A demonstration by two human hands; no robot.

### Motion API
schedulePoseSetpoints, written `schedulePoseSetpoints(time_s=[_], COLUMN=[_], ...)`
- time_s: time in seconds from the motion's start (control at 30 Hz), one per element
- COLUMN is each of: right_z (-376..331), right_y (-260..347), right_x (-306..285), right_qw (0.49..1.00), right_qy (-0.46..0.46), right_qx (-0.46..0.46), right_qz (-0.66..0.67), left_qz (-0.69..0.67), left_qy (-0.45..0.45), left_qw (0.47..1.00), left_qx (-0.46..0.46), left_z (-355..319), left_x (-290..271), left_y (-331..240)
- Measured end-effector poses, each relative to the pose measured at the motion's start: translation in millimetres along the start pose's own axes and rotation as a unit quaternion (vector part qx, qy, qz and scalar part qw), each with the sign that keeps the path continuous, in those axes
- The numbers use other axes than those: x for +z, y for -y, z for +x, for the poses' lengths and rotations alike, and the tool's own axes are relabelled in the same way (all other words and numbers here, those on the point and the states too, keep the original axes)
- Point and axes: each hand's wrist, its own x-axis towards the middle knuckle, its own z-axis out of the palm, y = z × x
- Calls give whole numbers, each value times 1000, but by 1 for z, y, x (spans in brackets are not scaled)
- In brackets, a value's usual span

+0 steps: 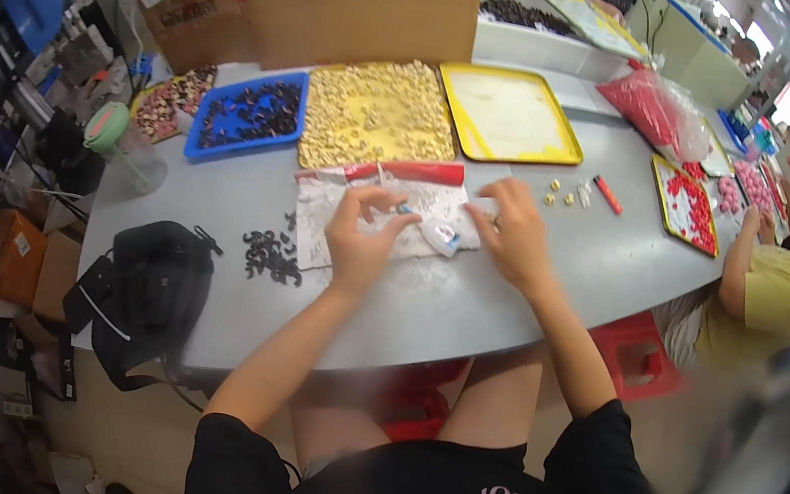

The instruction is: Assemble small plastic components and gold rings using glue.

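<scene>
Over a worn white sheet (319, 226) on the grey table, my left hand (361, 237) is closed in a pinch, with a small bluish tip at its fingers. My right hand (519, 239) faces it with thumb and fingers together; a tiny gold-toned bit seems to be between them, too small to name. Between the hands lies a small white packet or tube (441, 237) with blue marks, close to the left fingertips. A red roll-like edge (426, 173) borders the sheet's far side. Small black curved pieces (271, 252) are heaped left of the sheet.
Behind the sheet stand a blue tray (299, 110) of dark pieces, a yellow tray (452, 144) of gold pieces and a yellow-rimmed tray (514, 117). A black bag (160, 270) and lidded jug (136, 165) are left. A red marker-like stick (608, 195) lies right; a co-worker (773, 290) sits beyond.
</scene>
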Motion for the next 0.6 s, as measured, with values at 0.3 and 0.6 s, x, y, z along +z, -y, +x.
schedulePoseSetpoints(time_s=[0.3, 0.6], right_z=[-7, -1], right_y=[-133, -128], right_x=[7, 0], right_qw=[984, 992], right_qy=[7, -41], right_qx=[55, 106], right_qz=[-169, -48], left_qz=[9, 31], left_qy=[17, 14], left_qw=[1000, 999], left_qx=[-6, 15], left_z=[1, -2], left_x=[4, 1], left_y=[3, 6])
